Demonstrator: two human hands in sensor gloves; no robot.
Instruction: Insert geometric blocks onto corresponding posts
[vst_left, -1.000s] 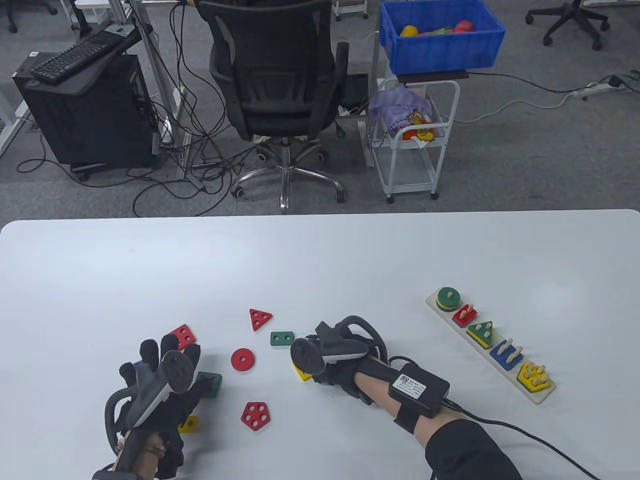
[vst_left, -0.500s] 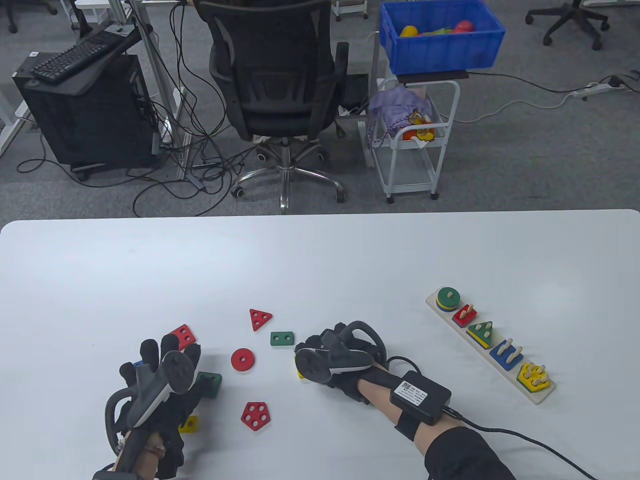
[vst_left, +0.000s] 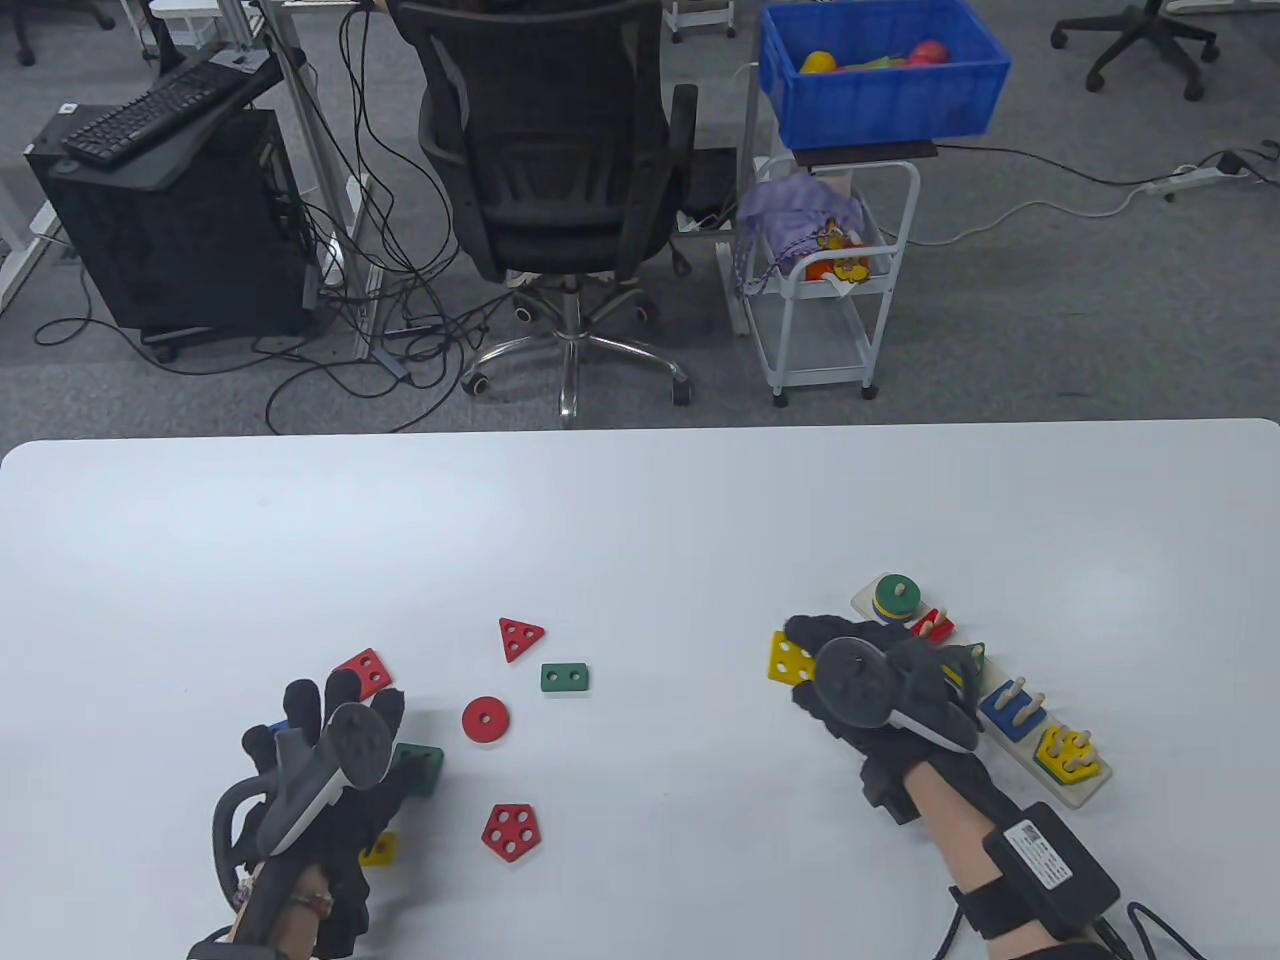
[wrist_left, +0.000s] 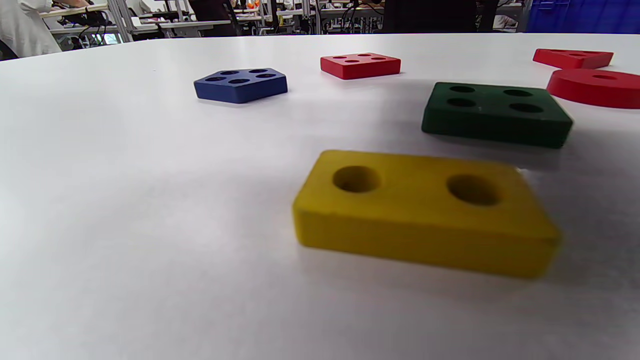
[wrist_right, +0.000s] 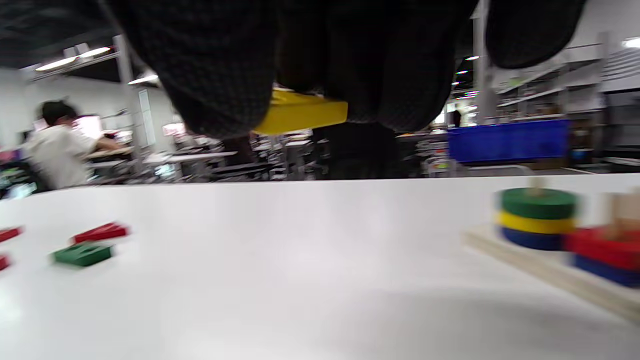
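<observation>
My right hand (vst_left: 815, 650) grips a yellow square block (vst_left: 790, 660) and holds it above the table, just left of the wooden peg board (vst_left: 1078, 797). In the right wrist view the yellow block (wrist_right: 300, 112) shows between my gloved fingers (wrist_right: 225, 75), with the board (wrist_right: 550, 272) low at the right. The board carries stacked blocks, a green disc (vst_left: 895, 587) on top at its far end. My left hand (vst_left: 330, 705) lies spread at the lower left and holds nothing. A green square block (vst_left: 425, 768) and a yellow rectangle (vst_left: 380, 850) lie beside it.
Loose on the table are a red square (vst_left: 365, 672), a red triangle (vst_left: 519, 637), a green rectangle (vst_left: 565, 678), a red disc (vst_left: 485, 719) and a red pentagon (vst_left: 512, 830). A blue pentagon (wrist_left: 241, 85) lies near my left hand. An office chair (vst_left: 560, 150) stands behind the table.
My right hand closed on the yellow block at the table's middle, lifted it and carried it right to the peg board. The left hand has stayed put.
</observation>
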